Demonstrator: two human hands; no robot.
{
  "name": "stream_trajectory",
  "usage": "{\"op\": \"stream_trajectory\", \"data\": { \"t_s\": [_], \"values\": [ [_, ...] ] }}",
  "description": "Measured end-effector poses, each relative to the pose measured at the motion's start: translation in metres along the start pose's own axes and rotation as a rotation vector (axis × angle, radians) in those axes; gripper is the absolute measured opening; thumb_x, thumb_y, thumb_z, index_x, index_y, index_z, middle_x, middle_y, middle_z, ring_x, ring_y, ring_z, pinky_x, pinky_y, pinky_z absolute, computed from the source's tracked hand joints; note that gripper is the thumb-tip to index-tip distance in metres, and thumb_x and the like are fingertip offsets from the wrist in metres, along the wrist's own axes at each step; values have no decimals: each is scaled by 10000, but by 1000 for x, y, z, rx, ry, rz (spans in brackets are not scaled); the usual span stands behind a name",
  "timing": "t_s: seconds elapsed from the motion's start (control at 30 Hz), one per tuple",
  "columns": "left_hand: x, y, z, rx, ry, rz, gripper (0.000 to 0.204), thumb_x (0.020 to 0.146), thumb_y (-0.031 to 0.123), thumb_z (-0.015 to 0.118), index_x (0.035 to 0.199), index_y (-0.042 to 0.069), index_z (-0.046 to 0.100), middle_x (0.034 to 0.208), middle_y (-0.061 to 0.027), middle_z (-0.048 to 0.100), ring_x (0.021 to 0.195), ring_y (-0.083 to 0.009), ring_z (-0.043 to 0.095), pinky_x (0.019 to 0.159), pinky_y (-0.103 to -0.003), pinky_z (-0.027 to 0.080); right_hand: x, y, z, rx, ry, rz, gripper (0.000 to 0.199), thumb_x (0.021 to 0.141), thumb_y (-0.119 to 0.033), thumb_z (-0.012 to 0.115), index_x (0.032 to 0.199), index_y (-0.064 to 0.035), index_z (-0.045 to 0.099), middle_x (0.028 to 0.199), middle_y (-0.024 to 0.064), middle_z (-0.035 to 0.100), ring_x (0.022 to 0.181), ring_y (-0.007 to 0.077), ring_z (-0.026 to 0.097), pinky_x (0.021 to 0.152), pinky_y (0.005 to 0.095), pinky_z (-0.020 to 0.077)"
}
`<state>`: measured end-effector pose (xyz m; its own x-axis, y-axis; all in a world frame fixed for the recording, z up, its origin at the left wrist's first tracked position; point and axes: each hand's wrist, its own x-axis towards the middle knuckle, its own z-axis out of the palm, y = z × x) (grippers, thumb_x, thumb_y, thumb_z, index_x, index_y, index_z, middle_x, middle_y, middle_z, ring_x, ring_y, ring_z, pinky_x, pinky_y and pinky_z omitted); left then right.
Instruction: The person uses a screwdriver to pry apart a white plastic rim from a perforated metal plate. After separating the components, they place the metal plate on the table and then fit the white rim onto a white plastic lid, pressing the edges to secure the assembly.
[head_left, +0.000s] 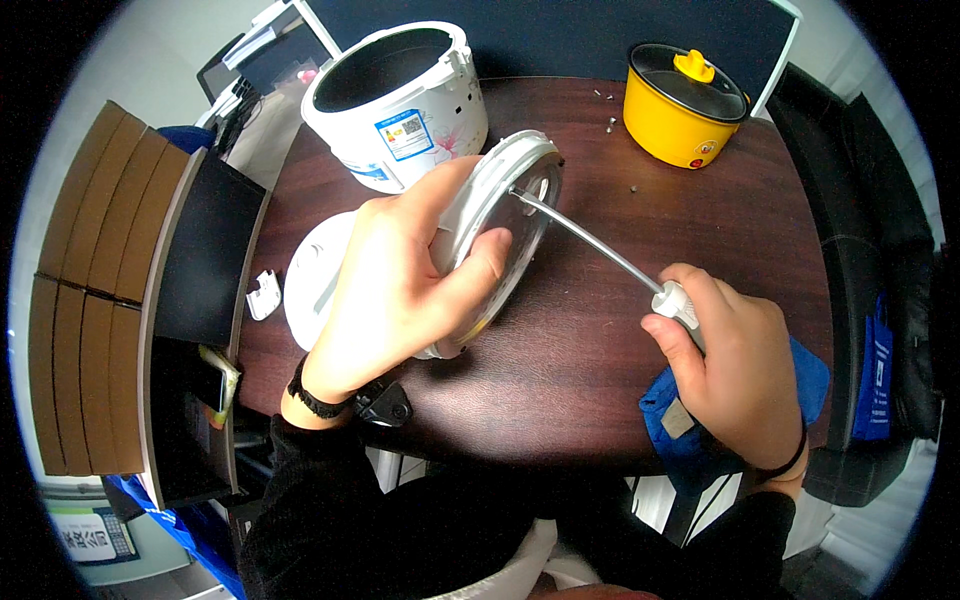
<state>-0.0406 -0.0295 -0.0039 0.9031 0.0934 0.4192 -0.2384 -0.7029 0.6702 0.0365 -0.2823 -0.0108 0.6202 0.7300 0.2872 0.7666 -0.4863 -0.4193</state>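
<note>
2 hands | L hand [395, 285] grips lid [500, 215] | R hand [735, 370] screwdriver [590, 240] tip in lid

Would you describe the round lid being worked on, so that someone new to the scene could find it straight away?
Start at the dark wooden table, just in front of the open white rice cooker. The left hand holds a round white-rimmed lid tilted on edge there, with the screwdriver from the right hand touching its centre. Unlike the flat white cover lying beside it, it is raised and held.

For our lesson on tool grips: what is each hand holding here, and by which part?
The left hand grips the round cooker lid by its rim, tilted on edge. The right hand holds a screwdriver by its handle, tip against the lid.
</note>
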Motion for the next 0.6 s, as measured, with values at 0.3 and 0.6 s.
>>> {"op": "stream_trajectory", "data": {
  "t_s": [0.3, 0.6],
  "values": [
    [2, -4, -2, 69, 25, 43, 362, 805, 98, 669, 1138, -25, 600, 721, -198, 659, 622, -279, 689, 585, -344, 523, 7, 8, -5, 179, -33, -3, 257, 862, -204, 688, 981, 5, 596, 737, 210, 618, 672, 407, 616, 582, 464, 468],
    [1, -3, -2, 105, 84, 118, 417, 810, 106, 694, 1178, -49, 577, 744, -188, 671, 609, -267, 690, 566, -317, 523, 7, 5, -5, 218, -4, 20, 239, 859, -198, 695, 959, -4, 599, 733, 204, 614, 676, 401, 620, 578, 450, 463]
  ]
}}
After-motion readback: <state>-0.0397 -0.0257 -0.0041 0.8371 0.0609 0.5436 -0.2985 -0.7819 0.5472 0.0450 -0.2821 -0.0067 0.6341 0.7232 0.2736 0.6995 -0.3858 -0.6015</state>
